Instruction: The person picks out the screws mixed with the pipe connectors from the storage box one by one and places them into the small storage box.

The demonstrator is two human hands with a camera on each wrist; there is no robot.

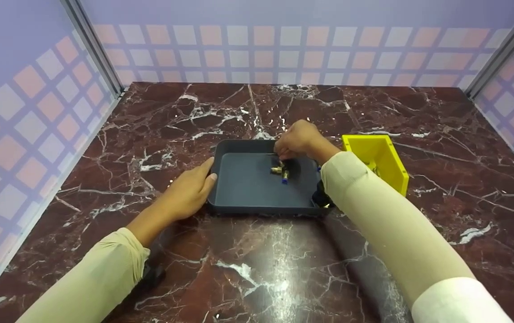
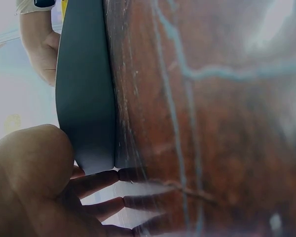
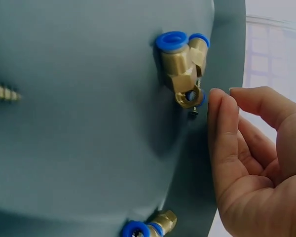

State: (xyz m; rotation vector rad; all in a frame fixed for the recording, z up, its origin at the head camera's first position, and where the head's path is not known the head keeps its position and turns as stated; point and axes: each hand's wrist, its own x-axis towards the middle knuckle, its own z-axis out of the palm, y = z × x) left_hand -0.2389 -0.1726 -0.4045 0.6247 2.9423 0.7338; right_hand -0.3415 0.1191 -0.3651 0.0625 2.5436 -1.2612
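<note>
My left hand (image 1: 188, 190) rests against the left side of a dark grey tray (image 1: 257, 209), thumb and fingers at its outer wall. In the left wrist view the fingers reach down beside the tray wall to the table. Inside the tray, my right hand (image 1: 299, 140) reaches to the back, its fingertips close together near brass fittings with blue collars (image 3: 179, 64). I see nothing between those fingertips. Right by the fittings is a small dark screw (image 3: 193, 112). Another brass fitting (image 3: 164, 220) lies farther along the tray, and a threaded brass piece (image 3: 4, 92) is partly cut off.
A yellow bin (image 1: 398, 172) with brass pieces in it stands right of the tray, partly behind the right forearm. Black items (image 1: 320, 197) sit in the tray's right front corner. Tiled-pattern walls (image 1: 257, 49) enclose the marble-look table (image 1: 441, 188).
</note>
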